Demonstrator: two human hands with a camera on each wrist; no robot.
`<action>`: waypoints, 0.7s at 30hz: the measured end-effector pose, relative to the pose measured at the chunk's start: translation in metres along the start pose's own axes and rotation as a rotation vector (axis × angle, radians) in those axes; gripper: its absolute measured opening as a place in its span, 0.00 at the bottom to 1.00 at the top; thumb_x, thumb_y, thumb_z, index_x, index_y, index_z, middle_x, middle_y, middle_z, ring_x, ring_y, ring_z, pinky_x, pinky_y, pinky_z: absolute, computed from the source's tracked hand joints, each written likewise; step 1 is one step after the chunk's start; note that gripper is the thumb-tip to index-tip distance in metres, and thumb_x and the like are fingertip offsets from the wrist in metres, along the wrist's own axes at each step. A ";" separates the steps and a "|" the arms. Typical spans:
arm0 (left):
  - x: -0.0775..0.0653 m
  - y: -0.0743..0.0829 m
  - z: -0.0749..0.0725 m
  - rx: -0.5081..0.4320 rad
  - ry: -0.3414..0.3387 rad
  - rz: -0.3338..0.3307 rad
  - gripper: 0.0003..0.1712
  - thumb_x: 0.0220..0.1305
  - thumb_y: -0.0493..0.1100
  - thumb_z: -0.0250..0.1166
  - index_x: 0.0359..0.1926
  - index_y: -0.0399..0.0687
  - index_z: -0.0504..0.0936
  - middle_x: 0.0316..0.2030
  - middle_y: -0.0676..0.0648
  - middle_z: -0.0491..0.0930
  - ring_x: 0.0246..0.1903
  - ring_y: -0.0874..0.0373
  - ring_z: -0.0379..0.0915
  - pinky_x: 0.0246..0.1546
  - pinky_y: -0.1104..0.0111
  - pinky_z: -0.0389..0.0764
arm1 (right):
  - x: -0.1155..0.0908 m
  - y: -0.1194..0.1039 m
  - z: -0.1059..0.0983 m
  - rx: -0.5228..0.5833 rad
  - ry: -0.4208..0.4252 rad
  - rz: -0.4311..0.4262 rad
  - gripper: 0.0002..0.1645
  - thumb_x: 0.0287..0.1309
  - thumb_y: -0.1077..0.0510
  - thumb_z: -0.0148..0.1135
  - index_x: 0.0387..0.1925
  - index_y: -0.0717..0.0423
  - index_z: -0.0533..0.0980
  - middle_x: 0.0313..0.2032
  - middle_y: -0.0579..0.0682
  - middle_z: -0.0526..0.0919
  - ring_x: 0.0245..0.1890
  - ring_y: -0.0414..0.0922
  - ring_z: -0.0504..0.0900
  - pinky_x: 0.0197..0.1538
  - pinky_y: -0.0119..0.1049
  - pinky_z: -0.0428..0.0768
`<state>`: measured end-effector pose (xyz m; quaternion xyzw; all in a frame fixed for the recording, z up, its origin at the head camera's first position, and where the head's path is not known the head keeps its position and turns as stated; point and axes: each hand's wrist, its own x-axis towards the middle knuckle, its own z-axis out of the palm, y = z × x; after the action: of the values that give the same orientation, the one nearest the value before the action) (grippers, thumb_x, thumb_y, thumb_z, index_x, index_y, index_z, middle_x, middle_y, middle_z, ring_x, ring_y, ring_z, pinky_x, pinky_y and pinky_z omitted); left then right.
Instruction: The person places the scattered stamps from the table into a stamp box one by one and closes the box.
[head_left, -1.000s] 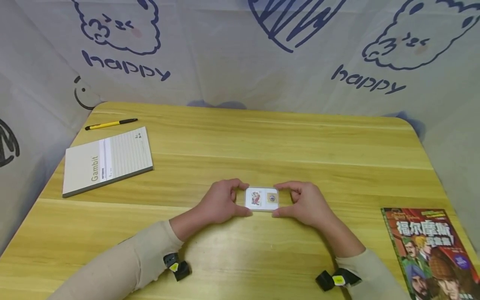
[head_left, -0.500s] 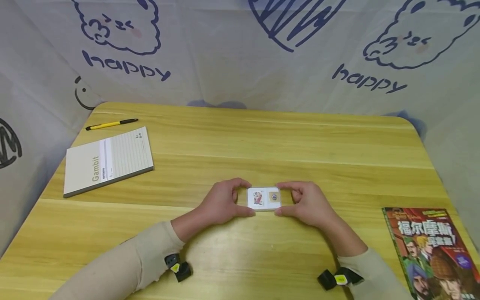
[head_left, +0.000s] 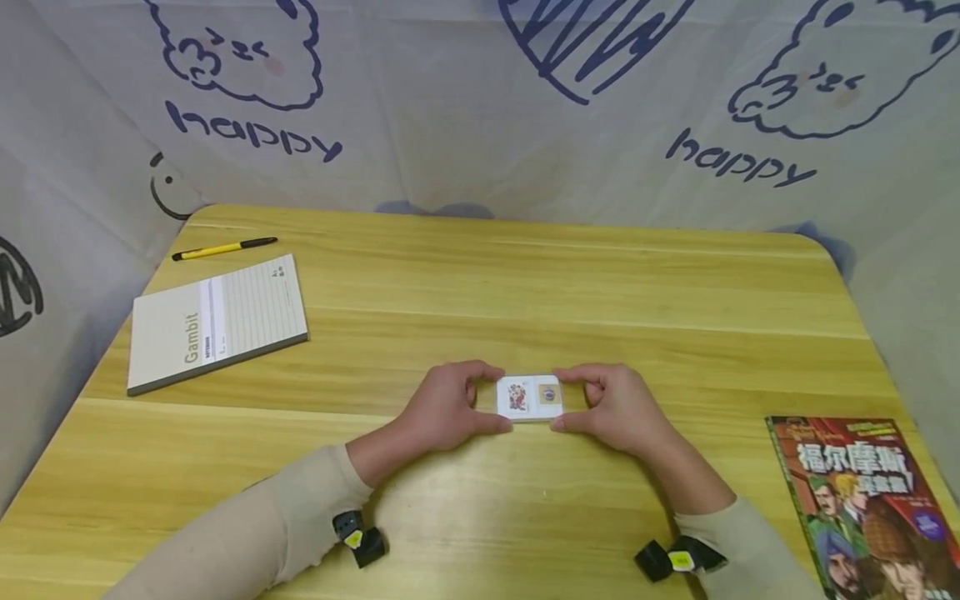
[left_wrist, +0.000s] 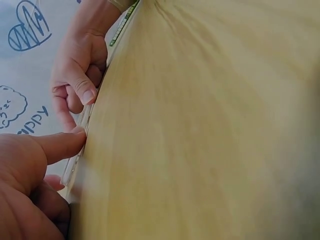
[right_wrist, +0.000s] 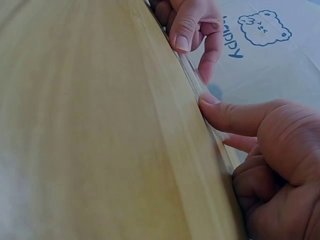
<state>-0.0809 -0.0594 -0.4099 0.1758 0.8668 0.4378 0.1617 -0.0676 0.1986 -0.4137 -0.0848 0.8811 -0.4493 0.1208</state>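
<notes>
A small flat clear plastic case [head_left: 530, 397] lies near the middle front of the wooden table. Inside its white insert show a colourful stamp-like picture on the left and a tan square with a dark round mark on the right. My left hand [head_left: 453, 406] pinches the left end between thumb and forefinger, while my right hand [head_left: 617, 407] grips the right end the same way. Both wrist views look along the tabletop and catch the case's thin transparent edge [left_wrist: 71, 169], low against the wood. The other fingers of each hand are curled under the palm.
A Gambit notebook [head_left: 255, 304] lies on the table's left side, a yellow and black pen [head_left: 225, 248] just behind it. At the front right is a colourful comic-style book [head_left: 862, 508]. A white cloth [head_left: 465, 150] with drawings hangs behind the table [head_left: 570, 292].
The case and both hands have shifted very slightly to the right. The pinch at each end is the same, and the notebook, pen and book stay put.
</notes>
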 end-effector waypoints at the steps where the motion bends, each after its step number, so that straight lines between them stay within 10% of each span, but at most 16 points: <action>1: 0.001 0.001 0.001 0.007 0.002 -0.002 0.36 0.45 0.46 0.83 0.56 0.40 0.82 0.17 0.51 0.68 0.17 0.62 0.60 0.18 0.70 0.63 | 0.000 0.000 -0.001 -0.002 0.000 0.006 0.35 0.36 0.57 0.86 0.52 0.56 0.83 0.13 0.42 0.57 0.16 0.40 0.56 0.23 0.33 0.59; 21: 0.002 -0.003 0.004 0.013 -0.020 -0.011 0.38 0.48 0.46 0.82 0.61 0.41 0.80 0.16 0.52 0.67 0.15 0.63 0.60 0.15 0.71 0.61 | -0.008 -0.004 0.003 -0.048 0.031 0.099 0.38 0.36 0.53 0.86 0.54 0.53 0.82 0.15 0.44 0.60 0.16 0.41 0.57 0.20 0.32 0.55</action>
<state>-0.0813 -0.0572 -0.4150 0.1766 0.8689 0.4293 0.1717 -0.0584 0.1959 -0.4115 -0.0367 0.8966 -0.4227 0.1271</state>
